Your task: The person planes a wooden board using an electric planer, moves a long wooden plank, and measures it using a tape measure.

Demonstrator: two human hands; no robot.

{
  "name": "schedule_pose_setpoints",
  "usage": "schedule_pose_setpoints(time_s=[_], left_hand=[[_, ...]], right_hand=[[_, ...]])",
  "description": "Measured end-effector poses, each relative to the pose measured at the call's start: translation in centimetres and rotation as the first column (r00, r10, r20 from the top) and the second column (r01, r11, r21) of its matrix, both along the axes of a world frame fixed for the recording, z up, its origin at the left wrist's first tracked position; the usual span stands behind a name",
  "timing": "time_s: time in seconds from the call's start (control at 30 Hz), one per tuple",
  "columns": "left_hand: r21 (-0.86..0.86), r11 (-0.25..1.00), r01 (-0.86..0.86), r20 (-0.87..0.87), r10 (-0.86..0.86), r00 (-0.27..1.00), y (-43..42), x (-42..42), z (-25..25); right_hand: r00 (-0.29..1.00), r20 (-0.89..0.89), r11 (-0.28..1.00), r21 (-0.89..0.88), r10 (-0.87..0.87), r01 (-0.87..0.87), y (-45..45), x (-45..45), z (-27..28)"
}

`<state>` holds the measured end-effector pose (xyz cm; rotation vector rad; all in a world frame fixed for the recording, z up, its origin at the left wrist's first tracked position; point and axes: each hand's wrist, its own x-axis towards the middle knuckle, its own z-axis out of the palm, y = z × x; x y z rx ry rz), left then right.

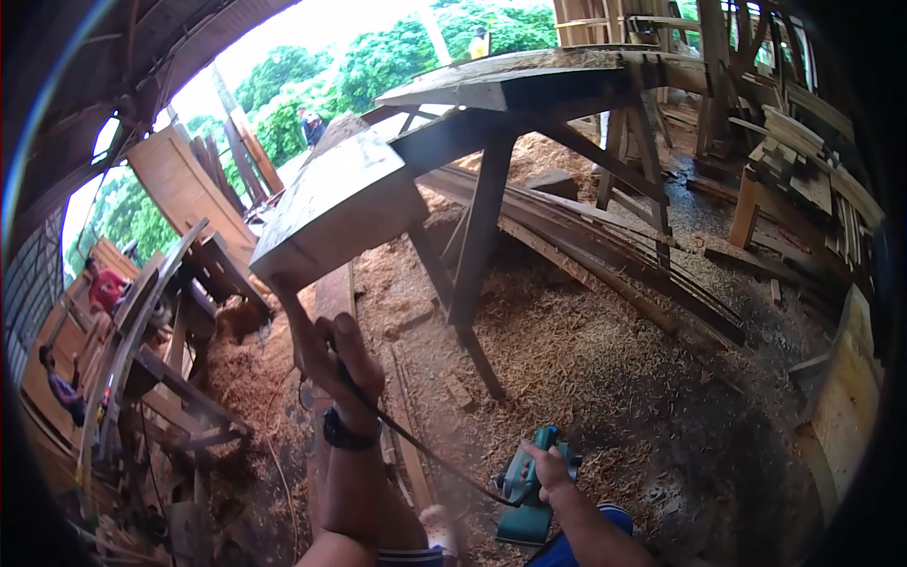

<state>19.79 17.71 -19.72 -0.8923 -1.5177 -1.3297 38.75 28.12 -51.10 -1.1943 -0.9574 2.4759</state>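
Note:
My right hand (pixel 546 470) is wrapped round the handle of a teal electric planer (pixel 525 520), held low over the shavings near my leg. The planer's dark power cord (pixel 425 449) runs up to my left hand (pixel 342 364), where it passes through the curled fingers. One finger of that hand reaches up to the lower corner of a thick squared timber (pixel 354 222), touching it or very close. A dark watch (pixel 348 432) is on the left wrist. The timber's near end faces me, with its length stretching away.
A long timber (pixel 557 80) rests on wooden trestle legs (pixel 482 227). Stacked boards (pixel 605 241) lie beneath it, and wood shavings (pixel 605 378) cover the ground. Lumber piles (pixel 803 180) stand right. At left, people (pixel 106 286) are beside a curved wooden piece (pixel 142 312). A thin cable (pixel 282 472) crosses the floor.

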Motion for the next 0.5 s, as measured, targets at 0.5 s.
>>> schedule_pose_setpoints(time_s=[0.5], left_hand=[[-0.01,1.0,0.003,-0.038,-0.003,0.999,-0.21,-0.18,0.17]], right_hand=[[1.0,0.018,1.0,-0.007,-0.017,0.017,-0.44,0.43,-0.23]])
